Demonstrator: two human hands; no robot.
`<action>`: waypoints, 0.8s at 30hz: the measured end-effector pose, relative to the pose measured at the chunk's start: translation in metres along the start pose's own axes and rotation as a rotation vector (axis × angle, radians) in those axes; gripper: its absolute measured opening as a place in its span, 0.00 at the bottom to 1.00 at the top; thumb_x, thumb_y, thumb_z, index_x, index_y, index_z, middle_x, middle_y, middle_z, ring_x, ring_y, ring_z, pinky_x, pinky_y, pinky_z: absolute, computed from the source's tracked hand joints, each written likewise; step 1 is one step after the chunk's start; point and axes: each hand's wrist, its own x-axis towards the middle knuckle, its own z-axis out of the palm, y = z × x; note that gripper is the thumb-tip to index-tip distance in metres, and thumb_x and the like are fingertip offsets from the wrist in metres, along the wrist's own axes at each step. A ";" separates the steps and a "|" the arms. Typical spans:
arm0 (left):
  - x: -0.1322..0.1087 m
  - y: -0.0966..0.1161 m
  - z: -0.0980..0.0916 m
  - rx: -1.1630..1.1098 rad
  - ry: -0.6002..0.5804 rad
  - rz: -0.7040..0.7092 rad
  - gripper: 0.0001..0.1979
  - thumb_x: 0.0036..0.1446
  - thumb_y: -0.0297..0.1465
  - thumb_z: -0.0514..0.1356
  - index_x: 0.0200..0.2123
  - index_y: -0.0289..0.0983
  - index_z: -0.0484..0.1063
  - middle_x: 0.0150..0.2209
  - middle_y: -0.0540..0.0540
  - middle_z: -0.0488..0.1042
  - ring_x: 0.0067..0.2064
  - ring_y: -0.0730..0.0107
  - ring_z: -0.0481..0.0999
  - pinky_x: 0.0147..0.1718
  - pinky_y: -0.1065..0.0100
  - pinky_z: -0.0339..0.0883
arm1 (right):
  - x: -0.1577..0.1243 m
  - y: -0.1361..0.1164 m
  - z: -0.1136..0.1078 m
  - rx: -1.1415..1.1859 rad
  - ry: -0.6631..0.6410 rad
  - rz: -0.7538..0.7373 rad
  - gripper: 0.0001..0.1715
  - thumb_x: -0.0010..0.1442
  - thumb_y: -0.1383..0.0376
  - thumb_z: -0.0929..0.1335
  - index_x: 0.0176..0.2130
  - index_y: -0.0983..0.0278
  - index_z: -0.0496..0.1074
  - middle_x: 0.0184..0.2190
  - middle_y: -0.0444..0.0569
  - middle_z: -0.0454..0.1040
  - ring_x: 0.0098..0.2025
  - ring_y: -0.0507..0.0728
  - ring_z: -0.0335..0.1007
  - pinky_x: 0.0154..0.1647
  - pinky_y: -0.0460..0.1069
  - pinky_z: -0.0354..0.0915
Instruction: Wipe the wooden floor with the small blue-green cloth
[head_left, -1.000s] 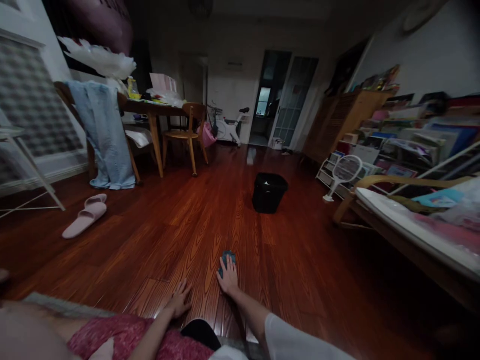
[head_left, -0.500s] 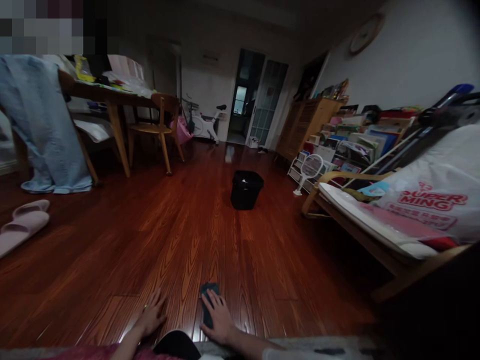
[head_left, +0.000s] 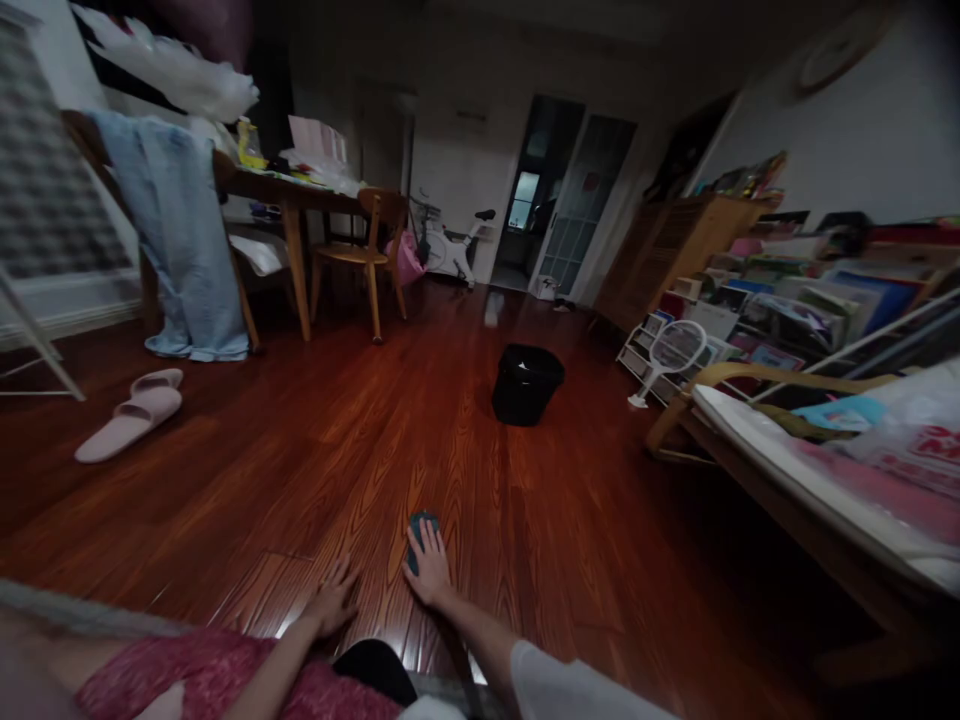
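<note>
My right hand [head_left: 430,572] presses a small dark green cloth [head_left: 423,520] onto the wooden floor [head_left: 360,470]. Its fingers lie over the cloth, whose edges show beyond the fingertips and along the left side. To the left and nearer to me, my left hand [head_left: 331,600] rests on the boards, fingers spread, with nothing in it. Ahead of both hands stands a black bin [head_left: 527,385], upright and apart from them.
Pink slippers [head_left: 133,420] lie at left, near a chair draped with jeans [head_left: 176,230] and a table [head_left: 262,188]. At right are a wooden-framed seat [head_left: 750,440] with bags on it, a white racket [head_left: 667,355] and crowded shelves. An exercise bike [head_left: 454,250] stands at the back.
My right hand has slid forward along the floor with the cloth. My left hand stays on the floor. The view has turned left, so the room appears shifted right.
</note>
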 end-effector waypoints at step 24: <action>-0.013 0.007 -0.009 -0.146 -0.010 -0.006 0.46 0.53 0.41 0.60 0.73 0.38 0.48 0.75 0.39 0.31 0.74 0.49 0.32 0.69 0.44 0.38 | 0.020 0.014 0.033 -0.094 0.096 0.138 0.37 0.70 0.52 0.56 0.73 0.59 0.49 0.75 0.52 0.45 0.75 0.62 0.37 0.73 0.63 0.40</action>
